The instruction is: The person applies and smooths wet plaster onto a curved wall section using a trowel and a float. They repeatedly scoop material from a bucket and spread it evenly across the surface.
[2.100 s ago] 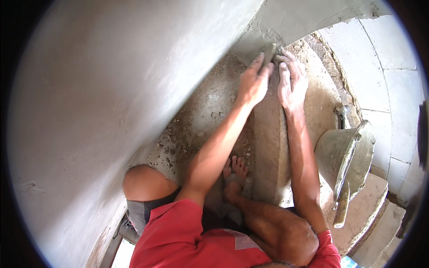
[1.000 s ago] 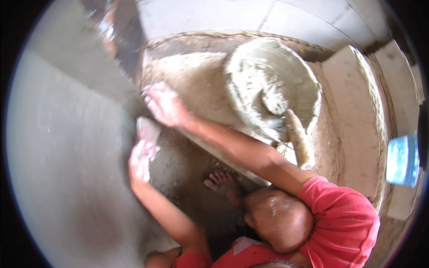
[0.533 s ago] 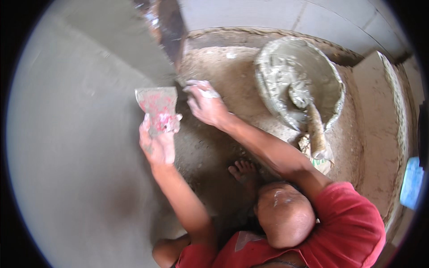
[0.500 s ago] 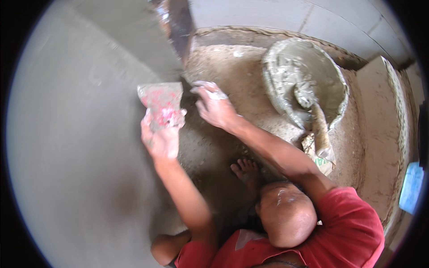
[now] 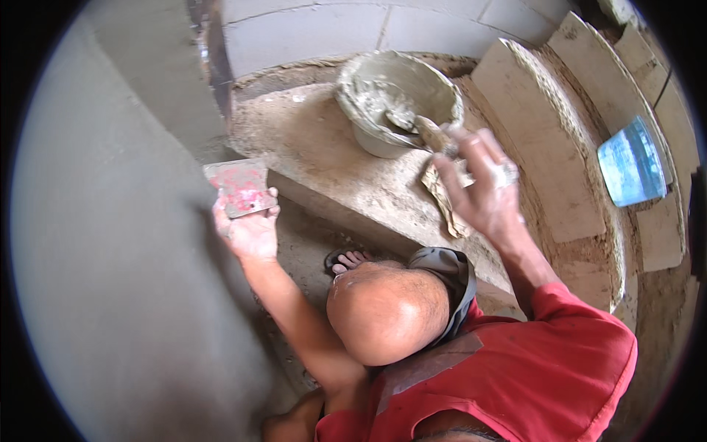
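My left hand [image 5: 249,232] holds a flat rectangular plate [image 5: 241,188] from below, its face red and smeared with grey mortar. It is beside the smooth grey wall surface [image 5: 147,243]. A bucket [image 5: 401,147] of wet grey mortar stands on the raised step. Out of it leans a handled tool [image 5: 434,135], its head coated in mortar, so its exact kind cannot be made out. My right hand [image 5: 482,180], slightly blurred and whitened with mortar, is at the end of that handle, thumb and fingers apart.
Right of the bucket rise rough tiled steps [image 5: 545,140], with a blue translucent container [image 5: 632,163] on them. A crumpled sack piece [image 5: 444,199] lies by the bucket. My bent knee [image 5: 390,313] is between my arms. Pale block wall [image 5: 309,37] closes the back.
My right hand has moved from beside the plate to the tool's handle at the bucket. The view has swung right. My left hand still holds the plate.
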Demonstrator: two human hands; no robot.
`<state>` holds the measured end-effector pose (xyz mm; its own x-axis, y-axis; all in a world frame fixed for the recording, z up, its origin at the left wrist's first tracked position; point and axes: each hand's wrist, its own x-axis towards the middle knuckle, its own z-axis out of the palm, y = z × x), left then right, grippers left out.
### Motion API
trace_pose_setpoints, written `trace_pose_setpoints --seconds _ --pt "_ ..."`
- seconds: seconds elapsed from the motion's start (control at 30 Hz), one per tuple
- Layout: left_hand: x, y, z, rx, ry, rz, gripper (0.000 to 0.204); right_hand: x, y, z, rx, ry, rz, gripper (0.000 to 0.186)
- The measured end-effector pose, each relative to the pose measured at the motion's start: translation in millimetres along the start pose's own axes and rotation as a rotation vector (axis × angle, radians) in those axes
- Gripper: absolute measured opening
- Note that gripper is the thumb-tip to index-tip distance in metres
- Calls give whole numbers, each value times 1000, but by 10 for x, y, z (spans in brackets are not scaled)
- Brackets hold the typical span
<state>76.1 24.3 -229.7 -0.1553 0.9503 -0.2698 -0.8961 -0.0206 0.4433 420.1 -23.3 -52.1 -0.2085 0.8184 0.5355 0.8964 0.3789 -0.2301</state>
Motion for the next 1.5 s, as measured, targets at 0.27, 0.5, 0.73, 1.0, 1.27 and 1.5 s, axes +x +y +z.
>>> trace_pose_setpoints --seconds 0.27,0.5,0.73,1.0,1.27,1.5 --pt "-44 -1 149 -104 -298 -99 67 562 91 37 -133 -357 278 48" --pt "-126 -42 282 -139 -280 -76 63 1341 240 -135 -100 -314 331 47" --pt "-34 -175 254 -163 -339 -131 62 1168 177 -483 -89 -183 251 45" --pt "17 -268 469 -54 -259 -166 57 1053 412 -295 -48 -272 232 43" --pt "-11 -367 669 9 -232 -224 63 911 888 -311 296 -113 416 41" --pt "27 -282 1026 71 -355 -300 64 342 1342 -440 535 55 519 50"
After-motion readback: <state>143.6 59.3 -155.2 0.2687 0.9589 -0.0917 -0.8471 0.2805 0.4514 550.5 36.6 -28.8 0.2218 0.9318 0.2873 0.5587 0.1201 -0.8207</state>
